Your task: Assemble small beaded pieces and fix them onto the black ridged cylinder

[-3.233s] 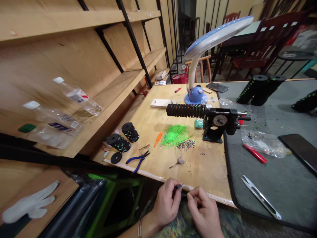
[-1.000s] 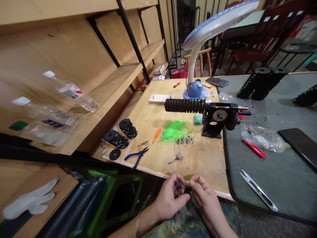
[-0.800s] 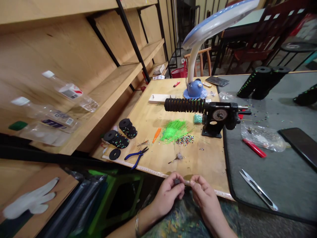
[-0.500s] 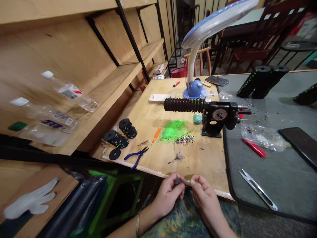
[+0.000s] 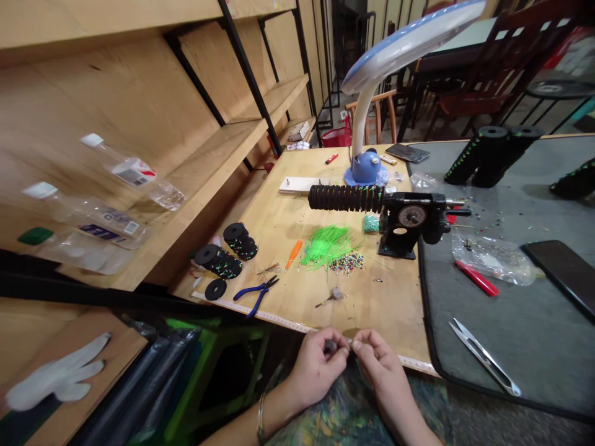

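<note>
At the table's front edge my left hand [image 5: 320, 362] is closed in a pinch, with a small greyish piece [image 5: 330, 347] partly showing inside its curled fingers. My right hand [image 5: 381, 365] pinches close beside it, fingertips almost meeting the left ones. Something tiny and pale sits between the two sets of fingertips, too small to name. Beyond the hands lies a small grey tangled lump [image 5: 335, 294] with a thin dark end. Farther back are a pile of bright green strands [image 5: 328, 244] and a heap of multicoloured beads [image 5: 348, 263].
A black winding machine [image 5: 411, 220] carries a row of black foam spools [image 5: 344, 197]. Blue pliers [image 5: 255, 294], an orange-handled tool [image 5: 294, 254] and stacked black spools [image 5: 216, 260] lie left. Silver thread snips [image 5: 486, 356] and a red cutter [image 5: 476, 279] rest on the grey mat [image 5: 446, 297]. A lamp [image 5: 365, 167] stands behind.
My hands have drawn slightly closer together, the right one shifting a little left. Less of the pale piece between the fingertips shows. The things on the table have stayed put.
</note>
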`<control>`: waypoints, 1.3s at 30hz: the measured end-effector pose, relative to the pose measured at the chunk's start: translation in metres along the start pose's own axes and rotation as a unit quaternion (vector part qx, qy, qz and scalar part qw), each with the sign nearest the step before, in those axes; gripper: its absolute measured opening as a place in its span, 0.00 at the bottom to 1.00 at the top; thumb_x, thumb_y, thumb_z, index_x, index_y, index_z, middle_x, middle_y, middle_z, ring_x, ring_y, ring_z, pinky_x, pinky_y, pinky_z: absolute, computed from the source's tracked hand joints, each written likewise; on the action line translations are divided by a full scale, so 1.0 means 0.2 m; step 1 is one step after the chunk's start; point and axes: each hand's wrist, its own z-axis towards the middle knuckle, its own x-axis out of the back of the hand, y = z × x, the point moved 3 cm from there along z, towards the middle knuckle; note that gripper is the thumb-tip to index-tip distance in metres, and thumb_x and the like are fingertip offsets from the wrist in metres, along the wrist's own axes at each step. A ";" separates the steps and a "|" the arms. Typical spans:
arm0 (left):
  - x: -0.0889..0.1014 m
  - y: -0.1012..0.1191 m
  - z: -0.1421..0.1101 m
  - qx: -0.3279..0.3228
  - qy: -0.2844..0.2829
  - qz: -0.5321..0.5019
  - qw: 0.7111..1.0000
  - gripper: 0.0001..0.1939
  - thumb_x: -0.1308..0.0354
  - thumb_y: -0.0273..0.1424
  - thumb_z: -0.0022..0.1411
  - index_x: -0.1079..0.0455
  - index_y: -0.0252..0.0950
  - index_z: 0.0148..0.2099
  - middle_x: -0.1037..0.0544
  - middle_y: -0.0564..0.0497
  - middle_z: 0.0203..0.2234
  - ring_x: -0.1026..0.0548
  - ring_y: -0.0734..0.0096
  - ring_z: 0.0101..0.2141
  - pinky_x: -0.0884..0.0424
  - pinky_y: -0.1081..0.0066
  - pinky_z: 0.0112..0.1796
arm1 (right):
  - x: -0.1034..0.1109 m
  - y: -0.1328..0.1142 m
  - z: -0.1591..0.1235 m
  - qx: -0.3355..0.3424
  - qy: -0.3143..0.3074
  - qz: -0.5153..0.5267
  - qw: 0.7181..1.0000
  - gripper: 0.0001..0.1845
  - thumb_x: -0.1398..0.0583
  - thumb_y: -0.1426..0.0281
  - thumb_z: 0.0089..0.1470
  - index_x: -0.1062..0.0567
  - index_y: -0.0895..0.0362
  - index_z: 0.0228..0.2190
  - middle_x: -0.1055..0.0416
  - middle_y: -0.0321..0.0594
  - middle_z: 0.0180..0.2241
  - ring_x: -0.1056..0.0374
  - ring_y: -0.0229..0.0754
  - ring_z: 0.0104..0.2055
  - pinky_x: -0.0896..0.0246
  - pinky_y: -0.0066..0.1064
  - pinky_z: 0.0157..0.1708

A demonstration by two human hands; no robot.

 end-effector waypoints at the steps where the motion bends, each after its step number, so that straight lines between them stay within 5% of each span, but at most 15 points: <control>1: 0.00 0.00 0.00 -0.003 0.004 0.012 1.000 0.05 0.44 0.28 0.53 0.30 0.33 0.28 0.32 0.55 0.18 0.38 0.75 0.21 0.42 0.75 0.24 | 0.00 -0.01 0.00 0.007 -0.001 -0.010 1.000 0.23 0.34 0.50 0.44 0.32 0.55 0.26 0.46 0.25 0.17 0.56 0.30 0.18 0.61 0.23 0.18; 6: 0.04 0.04 0.00 -0.036 0.012 0.051 0.998 0.07 0.43 0.29 0.56 0.26 0.33 0.30 0.29 0.54 0.19 0.36 0.75 0.22 0.40 0.76 0.26 | 0.01 -0.05 -0.01 0.024 -0.019 -0.085 0.996 0.19 0.36 0.53 0.47 0.30 0.56 0.27 0.43 0.27 0.19 0.50 0.33 0.21 0.54 0.25 0.22; 13: 0.12 0.03 0.00 -0.072 0.005 0.053 0.996 0.06 0.46 0.30 0.61 0.29 0.35 0.38 0.26 0.51 0.26 0.29 0.71 0.28 0.35 0.74 0.31 | -0.03 -0.04 0.00 0.063 -0.073 -0.240 0.966 0.13 0.42 0.60 0.50 0.32 0.56 0.22 0.53 0.24 0.15 0.56 0.33 0.19 0.58 0.27 0.21; 21: 0.15 0.06 0.03 -0.079 0.042 -0.020 0.996 0.08 0.46 0.34 0.63 0.33 0.35 0.34 0.31 0.53 0.25 0.32 0.71 0.28 0.36 0.74 0.30 | -0.02 -0.05 -0.03 0.144 -0.059 -0.292 0.944 0.08 0.45 0.67 0.55 0.34 0.54 0.25 0.46 0.27 0.19 0.48 0.35 0.22 0.54 0.27 0.23; 29: 0.19 0.09 0.08 -0.016 0.055 -0.150 0.987 0.12 0.40 0.39 0.57 0.32 0.34 0.34 0.35 0.59 0.19 0.37 0.77 0.21 0.40 0.76 0.24 | 0.00 -0.08 -0.02 0.157 -0.031 -0.234 0.959 0.11 0.42 0.64 0.54 0.35 0.54 0.23 0.44 0.29 0.20 0.47 0.36 0.24 0.52 0.27 0.25; 33: 0.26 0.08 0.11 -0.025 0.081 -0.186 0.979 0.11 0.38 0.37 0.56 0.31 0.34 0.35 0.30 0.57 0.23 0.38 0.79 0.21 0.42 0.77 0.24 | 0.02 -0.07 0.00 0.096 -0.039 -0.153 0.983 0.17 0.41 0.56 0.54 0.36 0.54 0.24 0.45 0.26 0.17 0.50 0.34 0.19 0.54 0.26 0.21; 39: 0.25 0.04 0.09 0.010 0.001 -0.186 0.983 0.14 0.37 0.39 0.55 0.29 0.32 0.36 0.32 0.57 0.20 0.39 0.79 0.20 0.44 0.77 0.24 | 0.01 -0.08 0.00 0.037 -0.027 -0.051 0.998 0.22 0.40 0.48 0.50 0.35 0.54 0.25 0.43 0.25 0.13 0.53 0.31 0.15 0.59 0.23 0.17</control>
